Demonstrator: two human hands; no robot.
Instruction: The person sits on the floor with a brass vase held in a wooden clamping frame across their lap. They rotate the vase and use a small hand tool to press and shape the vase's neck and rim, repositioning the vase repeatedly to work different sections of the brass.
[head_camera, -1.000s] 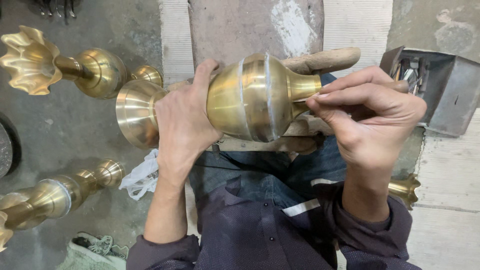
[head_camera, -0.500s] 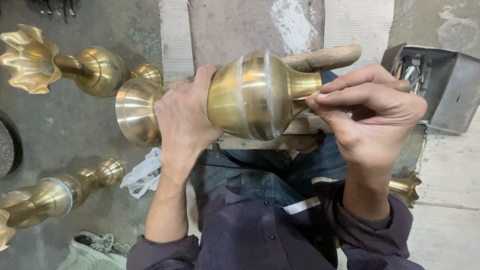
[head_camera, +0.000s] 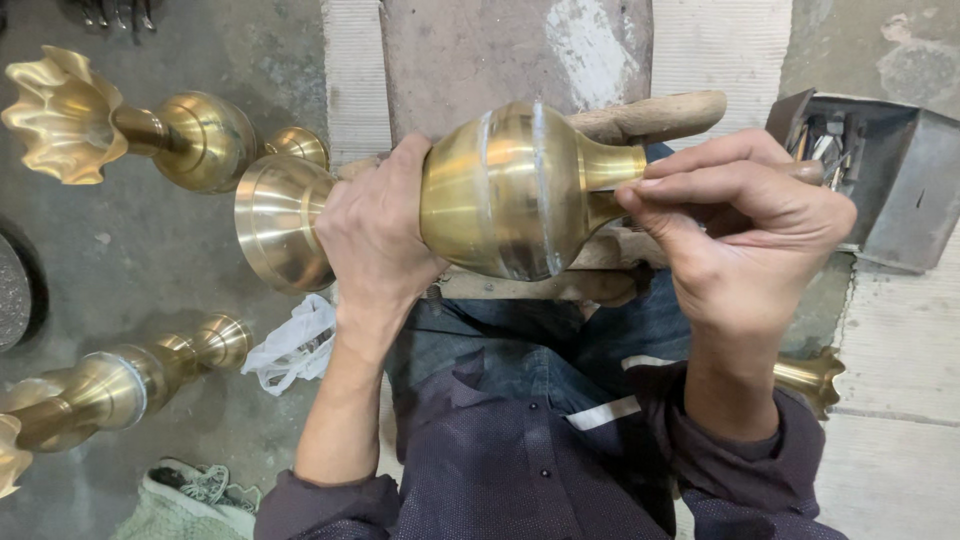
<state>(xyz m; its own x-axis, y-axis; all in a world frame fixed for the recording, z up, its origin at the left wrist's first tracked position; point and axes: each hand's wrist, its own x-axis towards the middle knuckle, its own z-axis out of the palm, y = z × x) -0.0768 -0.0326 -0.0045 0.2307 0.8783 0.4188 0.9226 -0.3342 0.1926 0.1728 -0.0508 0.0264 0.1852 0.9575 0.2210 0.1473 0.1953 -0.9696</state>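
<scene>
The brass vase (head_camera: 505, 190) lies sideways over the person's lap, above a wooden block (head_camera: 650, 115). The left hand (head_camera: 375, 235) wraps its waist; the right hand (head_camera: 745, 225) pinches its narrow neck.

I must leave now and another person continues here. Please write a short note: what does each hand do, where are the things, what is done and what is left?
Left hand: gripping the waist of the brass vase, which lies sideways over the lap.
Right hand: fingertips pinched at the vase's narrow neck; whether they hold a tool is hidden.
Nearby: two more brass pieces on the floor at left, a white rag, a metal tool box at right.
Done: cannot tell.
Left: the work at the neck.
</scene>
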